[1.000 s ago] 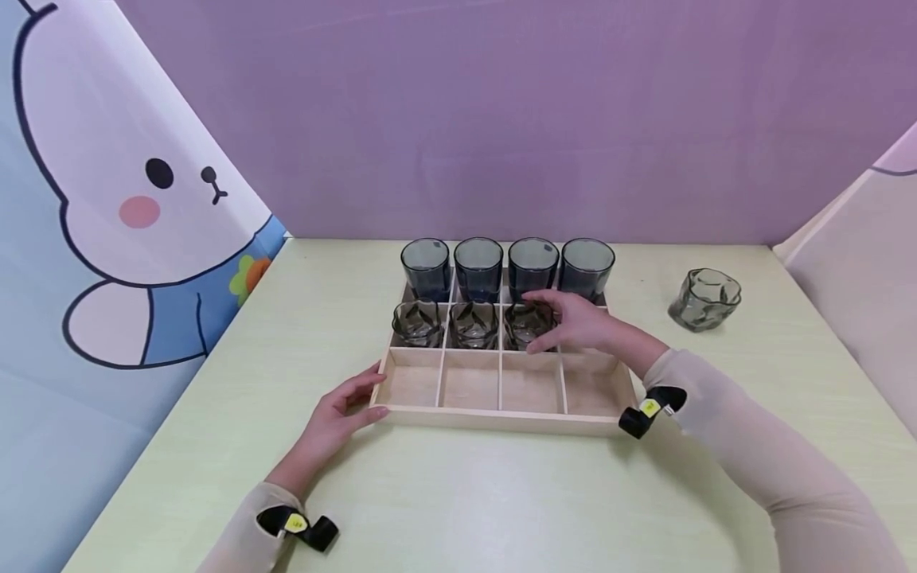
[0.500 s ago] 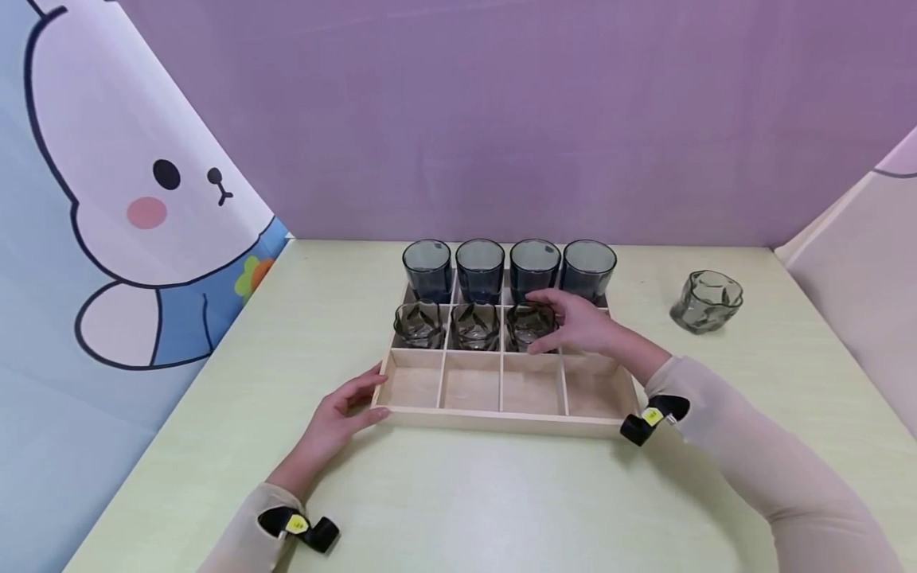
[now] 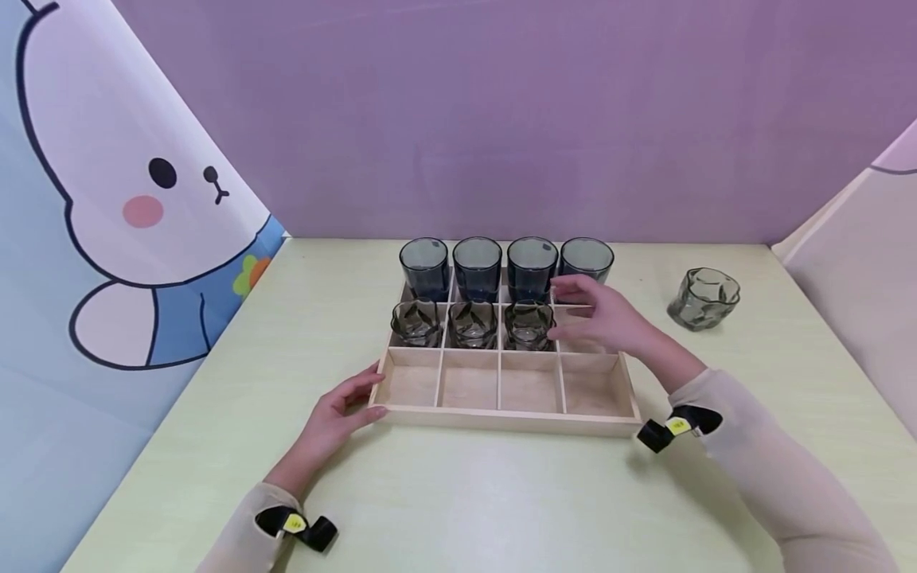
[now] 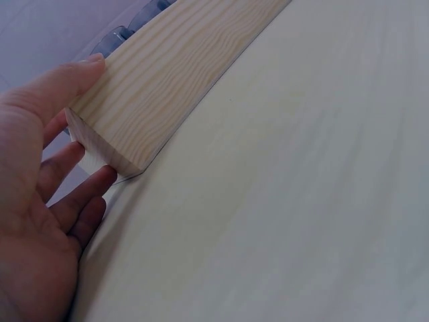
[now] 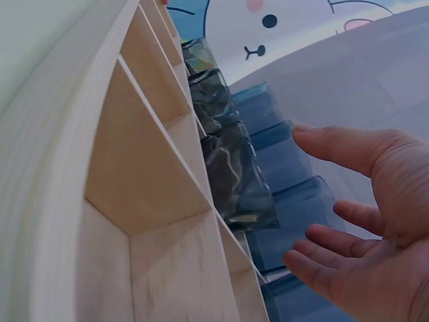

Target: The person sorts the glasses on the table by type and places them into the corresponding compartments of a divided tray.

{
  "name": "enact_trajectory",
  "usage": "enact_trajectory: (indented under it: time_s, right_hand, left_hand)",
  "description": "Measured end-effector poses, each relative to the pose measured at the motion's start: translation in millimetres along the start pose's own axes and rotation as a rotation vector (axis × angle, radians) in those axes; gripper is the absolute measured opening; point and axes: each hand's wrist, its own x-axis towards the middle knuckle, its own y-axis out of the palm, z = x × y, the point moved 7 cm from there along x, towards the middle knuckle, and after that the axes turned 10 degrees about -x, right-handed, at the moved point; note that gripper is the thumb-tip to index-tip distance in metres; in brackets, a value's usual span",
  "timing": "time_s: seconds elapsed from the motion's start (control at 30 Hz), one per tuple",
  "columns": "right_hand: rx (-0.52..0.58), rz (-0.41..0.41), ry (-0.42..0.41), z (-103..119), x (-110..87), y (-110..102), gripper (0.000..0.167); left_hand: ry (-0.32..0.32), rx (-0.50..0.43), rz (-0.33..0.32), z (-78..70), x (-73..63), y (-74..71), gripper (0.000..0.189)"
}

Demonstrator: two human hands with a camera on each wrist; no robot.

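Note:
A divided wooden tray (image 3: 458,417) lies on the table. My left hand (image 3: 337,412) holds its front left corner; in the left wrist view the thumb (image 4: 80,74) lies at the front wall's upper edge and the fingertips meet the end wall. Three grey wavy glasses fill the middle row from the left. Just right of the third wavy glass (image 3: 528,325), my right hand (image 3: 607,318) hovers over the row's last compartment, holding nothing, thumb and fingers spread apart. In the right wrist view a gap shows between that hand (image 5: 382,221) and the glass (image 5: 234,181).
Several blue-grey tumblers (image 3: 477,267) stand in the tray's back row. The front row of compartments (image 3: 469,382) holds nothing. Another wavy glass (image 3: 705,299) stands on the table at the right. A purple backdrop (image 3: 458,119) rises behind the table.
My right hand has let go of the third wavy glass and moved a little to the right, away from it. The left hand has stayed at the tray's corner.

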Motion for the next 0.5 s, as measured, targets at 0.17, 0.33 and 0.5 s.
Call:
enact_trajectory:
  time_s: [0.17, 0.33, 0.5]
  right_hand:
    - [0.003, -0.022, 0.017, -3.3, -7.1, -11.2, 0.076]
    - [-0.009, -0.046, 0.031, -8.3, -13.8, -22.3, 0.078]
    - [-0.009, -0.069, 0.041, -11.8, -21.5, -31.7, 0.078]
  left_hand:
    - [-0.002, -0.008, 0.0, 4.0, 0.4, -0.3, 0.048]
    - [0.006, -0.005, -0.001, 4.2, 0.5, -0.8, 0.048]
    - [0.012, -0.001, 0.0, 3.8, 1.3, -1.0, 0.048]
